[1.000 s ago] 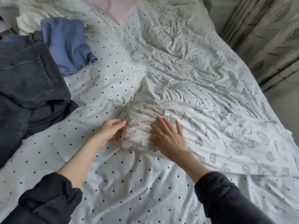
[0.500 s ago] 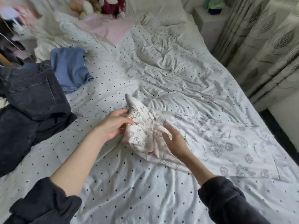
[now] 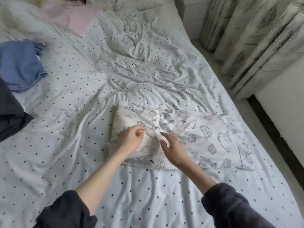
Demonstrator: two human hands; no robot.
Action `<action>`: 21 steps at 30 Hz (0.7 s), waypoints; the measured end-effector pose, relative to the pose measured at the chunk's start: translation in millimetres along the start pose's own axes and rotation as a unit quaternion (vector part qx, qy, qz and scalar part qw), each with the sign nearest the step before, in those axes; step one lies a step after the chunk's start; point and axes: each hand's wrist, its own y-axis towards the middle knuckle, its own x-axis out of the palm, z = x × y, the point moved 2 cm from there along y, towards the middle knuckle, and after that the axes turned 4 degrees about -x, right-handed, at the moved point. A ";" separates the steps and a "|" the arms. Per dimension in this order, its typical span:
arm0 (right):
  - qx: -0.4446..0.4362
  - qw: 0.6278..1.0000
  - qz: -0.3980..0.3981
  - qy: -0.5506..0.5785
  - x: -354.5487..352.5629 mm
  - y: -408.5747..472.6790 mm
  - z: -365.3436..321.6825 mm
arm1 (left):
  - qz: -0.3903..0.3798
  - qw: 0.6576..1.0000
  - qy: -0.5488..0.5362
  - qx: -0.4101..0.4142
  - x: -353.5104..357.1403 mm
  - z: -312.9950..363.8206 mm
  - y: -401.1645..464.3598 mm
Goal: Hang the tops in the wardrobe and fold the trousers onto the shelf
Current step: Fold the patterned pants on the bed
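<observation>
White trousers with a grey line-drawn print [image 3: 205, 137] lie flat across the dotted bed sheet, their left end folded over onto itself. My left hand [image 3: 131, 139] rests on the folded end with fingers loosely curled, holding nothing that I can see. My right hand [image 3: 172, 146] hovers just above the fold's edge, fingers straight and spread. Dark jeans [image 3: 9, 112] and a blue denim garment [image 3: 19, 65] lie at the bed's left side. A pink top [image 3: 72, 17] lies near the bed's head.
The bed [image 3: 148, 63] has a rumpled white sheet with black dots. Leaf-patterned curtains [image 3: 256, 38] hang along the right, with a narrow floor strip and dark skirting [image 3: 276, 140] beside the bed. A white bedside unit [image 3: 190, 18] stands at the top right.
The waist end, lifted half a second ago, now lies folded flat on the trousers. Both hands have let go of the cloth. The view has shifted right, so less of the jeans shows.
</observation>
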 end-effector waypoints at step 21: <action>0.172 0.904 0.033 0.390 -46.1 11.9 29.7 | -0.104 0.976 -0.181 -0.064 -27.1 82.4 -15.7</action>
